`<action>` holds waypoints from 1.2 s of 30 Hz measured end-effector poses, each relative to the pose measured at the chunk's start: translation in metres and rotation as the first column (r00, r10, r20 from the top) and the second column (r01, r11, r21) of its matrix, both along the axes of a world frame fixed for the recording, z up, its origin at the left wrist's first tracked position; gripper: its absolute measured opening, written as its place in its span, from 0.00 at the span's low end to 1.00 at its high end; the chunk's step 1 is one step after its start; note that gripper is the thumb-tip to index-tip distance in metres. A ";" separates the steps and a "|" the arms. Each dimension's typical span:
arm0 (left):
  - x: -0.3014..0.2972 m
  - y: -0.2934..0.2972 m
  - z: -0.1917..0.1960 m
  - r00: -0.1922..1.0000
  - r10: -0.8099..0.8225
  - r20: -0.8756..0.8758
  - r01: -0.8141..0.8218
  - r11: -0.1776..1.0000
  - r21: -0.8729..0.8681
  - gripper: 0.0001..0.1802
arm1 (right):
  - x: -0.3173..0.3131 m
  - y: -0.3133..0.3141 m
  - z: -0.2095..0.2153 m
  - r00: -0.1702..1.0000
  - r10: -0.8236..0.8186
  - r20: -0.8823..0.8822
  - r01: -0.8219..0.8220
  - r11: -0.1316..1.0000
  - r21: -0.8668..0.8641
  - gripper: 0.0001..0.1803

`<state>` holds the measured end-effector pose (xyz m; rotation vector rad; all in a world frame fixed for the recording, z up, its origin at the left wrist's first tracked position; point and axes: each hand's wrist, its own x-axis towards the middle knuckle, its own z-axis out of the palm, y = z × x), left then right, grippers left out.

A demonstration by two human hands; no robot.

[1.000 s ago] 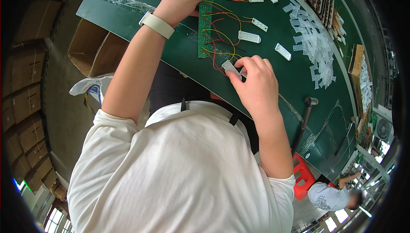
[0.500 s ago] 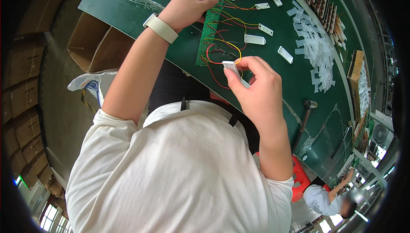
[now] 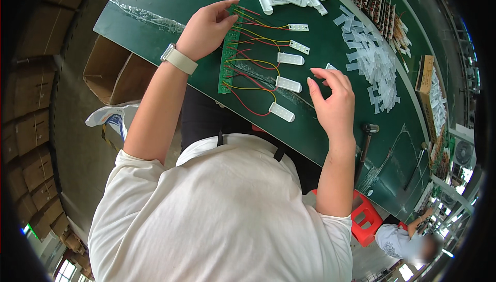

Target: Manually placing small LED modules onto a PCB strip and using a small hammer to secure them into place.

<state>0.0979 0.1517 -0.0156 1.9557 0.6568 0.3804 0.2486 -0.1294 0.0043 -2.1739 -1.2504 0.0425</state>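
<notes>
Head view: left hand (image 3: 206, 28) on circuit board (image 3: 226, 59)

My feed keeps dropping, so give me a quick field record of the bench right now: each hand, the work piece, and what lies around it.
left hand: rests on the top of the long green circuit strip, wrist strap on
right hand: raised above the dark green table, fingers curled, grip empty
wiring: red and yellow wires run from the strip to small white rectangular plastic modules
nearby: pile of clear plastic pieces, hammer
</notes>
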 end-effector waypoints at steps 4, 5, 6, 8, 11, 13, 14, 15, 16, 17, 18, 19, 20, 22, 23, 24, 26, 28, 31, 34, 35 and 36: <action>0.001 0.003 0.004 0.998 0.045 0.037 -0.046 0.998 0.043 0.27 | 0.024 -0.001 -0.002 0.984 -0.098 -0.145 0.107 0.993 0.054 0.14; 0.005 -0.001 0.005 0.996 0.046 0.078 -0.047 0.999 0.015 0.28 | 0.028 0.001 -0.003 0.983 -0.117 -0.144 0.126 0.990 0.059 0.14; 0.008 -0.001 0.005 0.996 0.029 0.080 -0.031 0.999 0.022 0.28 | 0.032 0.008 -0.006 0.997 -0.076 -0.009 0.076 0.996 0.049 0.14; 0.013 -0.001 0.002 0.996 -0.033 0.087 0.035 0.999 -0.019 0.30 | 0.035 0.022 -0.013 0.993 -0.039 0.111 0.039 0.999 0.000 0.15; 0.016 0.000 0.000 0.989 -0.080 0.125 0.090 0.993 -0.073 0.28 | 0.034 0.042 -0.020 0.998 -0.042 0.050 0.045 0.997 -0.061 0.14; 0.019 -0.003 -0.003 0.989 -0.107 0.105 0.116 0.990 -0.084 0.28 | 0.038 0.045 -0.026 0.998 -0.057 -0.004 0.056 0.994 -0.088 0.12; 0.019 -0.005 0.000 0.991 -0.106 0.083 0.114 0.988 -0.101 0.28 | 0.037 0.046 -0.026 0.998 -0.068 -0.009 0.067 0.995 -0.080 0.12; 0.018 -0.005 0.005 0.997 -0.072 -0.028 0.072 0.997 -0.014 0.27 | 0.036 0.046 -0.027 0.997 -0.083 0.009 0.083 0.995 -0.060 0.10; 0.020 -0.005 0.007 0.996 -0.082 -0.034 0.082 0.997 -0.009 0.27 | 0.035 0.046 -0.028 0.995 -0.099 0.026 0.100 0.994 -0.042 0.08; 0.019 -0.003 0.010 0.992 -0.059 -0.107 0.081 0.973 0.216 0.28 | 0.034 0.048 -0.023 0.995 -0.101 0.022 0.101 0.994 -0.035 0.08; 0.020 -0.001 0.012 0.985 -0.021 -0.172 0.094 0.899 0.428 0.28 | 0.034 0.049 -0.017 0.993 -0.098 -0.072 0.095 0.995 -0.045 0.07; 0.021 0.003 0.012 0.985 -0.022 -0.174 0.096 0.896 0.433 0.28 | 0.033 0.050 -0.010 0.982 -0.094 -0.165 0.086 0.995 -0.054 0.06; 0.022 0.005 0.013 0.997 0.008 -0.078 0.047 0.743 0.668 0.26 | 0.031 0.050 -0.004 0.982 -0.097 -0.165 0.089 0.995 -0.051 0.06; 0.031 0.008 0.018 0.999 0.003 0.033 -0.030 0.530 0.847 0.25 | 0.028 0.054 0.009 0.906 -0.128 -0.403 0.145 0.989 0.012 0.06; 0.044 -0.002 0.030 0.992 -0.110 0.065 0.022 0.650 0.760 0.22 | 0.031 0.047 0.013 0.916 -0.124 -0.380 0.158 0.986 0.058 0.07; 0.060 -0.011 0.042 0.968 -0.219 0.120 0.087 0.746 0.660 0.18 | 0.036 0.045 0.015 0.900 -0.108 -0.421 0.177 0.976 0.126 0.07; 0.068 -0.028 0.058 0.934 -0.353 0.059 0.292 0.846 0.445 0.15 | 0.030 0.048 0.014 0.830 -0.064 -0.553 0.194 0.964 0.180 0.08; 0.074 -0.032 0.049 0.896 -0.443 0.022 0.410 0.846 0.342 0.13 | 0.025 0.049 0.017 0.860 -0.062 -0.507 0.185 0.963 0.197 0.10; 0.083 -0.041 0.025 0.867 -0.499 0.009 0.475 0.831 0.291 0.09 | 0.025 0.036 0.002 0.871 -0.070 -0.487 0.205 0.951 0.231 0.11; 0.092 -0.054 0.026 0.841 -0.541 -0.002 0.521 0.808 0.276 0.09 | 0.026 0.023 -0.008 0.872 -0.108 -0.477 0.226 0.954 0.197 0.10; 0.094 -0.057 0.028 0.825 -0.565 -0.013 0.540 0.782 0.312 0.08 | 0.026 0.022 -0.015 0.907 -0.117 -0.404 0.221 0.949 0.222 0.11; 0.098 -0.062 0.032 0.808 -0.589 -0.028 0.562 0.755 0.338 0.07 | 0.024 0.018 -0.012 0.903 -0.143 -0.405 0.221 0.963 0.155 0.11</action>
